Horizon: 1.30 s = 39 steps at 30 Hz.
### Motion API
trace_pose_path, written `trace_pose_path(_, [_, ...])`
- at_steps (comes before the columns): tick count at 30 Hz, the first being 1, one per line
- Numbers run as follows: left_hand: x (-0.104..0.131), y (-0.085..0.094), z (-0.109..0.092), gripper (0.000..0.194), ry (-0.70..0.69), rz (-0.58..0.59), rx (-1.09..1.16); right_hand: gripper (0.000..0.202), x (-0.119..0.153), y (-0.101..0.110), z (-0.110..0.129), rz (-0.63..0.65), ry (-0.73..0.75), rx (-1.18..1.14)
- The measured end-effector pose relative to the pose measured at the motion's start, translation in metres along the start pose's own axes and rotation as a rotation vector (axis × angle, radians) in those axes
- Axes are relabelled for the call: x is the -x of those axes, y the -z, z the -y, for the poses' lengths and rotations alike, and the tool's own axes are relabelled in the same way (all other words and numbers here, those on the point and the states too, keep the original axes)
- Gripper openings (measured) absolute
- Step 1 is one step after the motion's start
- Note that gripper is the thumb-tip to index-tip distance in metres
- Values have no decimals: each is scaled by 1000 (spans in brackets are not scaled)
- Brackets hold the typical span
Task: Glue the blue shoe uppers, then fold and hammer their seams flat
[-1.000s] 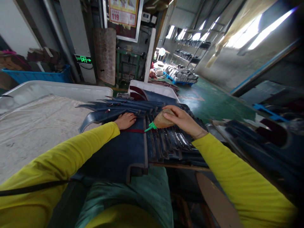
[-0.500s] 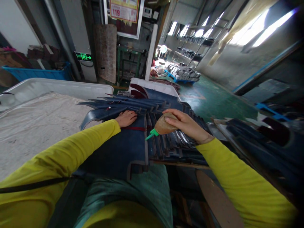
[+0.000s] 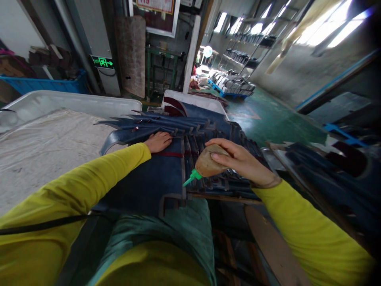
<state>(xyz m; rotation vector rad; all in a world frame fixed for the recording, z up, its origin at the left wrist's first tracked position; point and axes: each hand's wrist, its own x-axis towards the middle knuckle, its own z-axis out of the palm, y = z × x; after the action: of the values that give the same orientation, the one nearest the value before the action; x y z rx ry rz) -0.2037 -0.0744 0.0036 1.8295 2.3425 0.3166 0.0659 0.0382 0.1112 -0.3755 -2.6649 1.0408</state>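
My left hand [image 3: 159,142] lies flat, fingers spread, on the upper part of a dark blue sheet [image 3: 143,180] with grey edging and a dark red strip. My right hand [image 3: 235,159] is wrapped round a brownish squeeze bottle [image 3: 210,160], tilted down to the left. Its green nozzle [image 3: 192,177] has its tip at the grey right edge of the sheet; whether it touches cannot be made out. Many overlapping blue pieces [image 3: 217,129] lie fanned out beyond and to the right of the sheet, partly under my right hand.
A white bin [image 3: 89,102] with pale cloth [image 3: 50,147] stands at the left, a blue crate [image 3: 44,84] behind it. More dark blue pieces [image 3: 324,174] are stacked at the right. A wooden edge [image 3: 226,197] runs in front of my lap.
My right hand and the bottle have moved toward me, the nozzle tip sliding down along the sheet's edge. The camera view has shifted slightly. My left hand stays on the sheet.
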Motion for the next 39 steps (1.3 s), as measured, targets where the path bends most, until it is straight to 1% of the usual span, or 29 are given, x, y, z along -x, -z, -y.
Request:
trace_pose_path(4, [0,1,-1,44,1,9,-16,38,5,-1,2,-34,16,26])
trace_pose_path(9, [1,0,0,44,-13,2,-11,36,13,-3,3,13,54,24])
trace_pose_path(17, [0,0,-1,44,-1,0,-5,37,21,-3,12,72,149,57])
trace_pose_path(19, [1,0,0,44,-5,2,-6,35,21,-3,12,56,157,69])
trace_pose_path(24, [1,1,1,44,-27,1,-11,34,17,-1,7,-60,162,129])
trace_pose_path(26, [1,0,1,44,-27,-3,-14,33,18,-2,8,-44,165,122])
trace_pose_path(30, [1,0,0,43,-13,-3,-11,34,24,-7,15,31,198,92])
trace_pose_path(32, [1,1,0,43,-9,-3,-11,33,24,-9,17,35,215,95])
trace_pose_path(34, [1,1,0,44,-18,-3,-13,32,19,-9,16,7,228,108])
trace_pose_path(39, [1,0,2,44,-37,-12,-18,33,-5,-6,-2,-145,237,143])
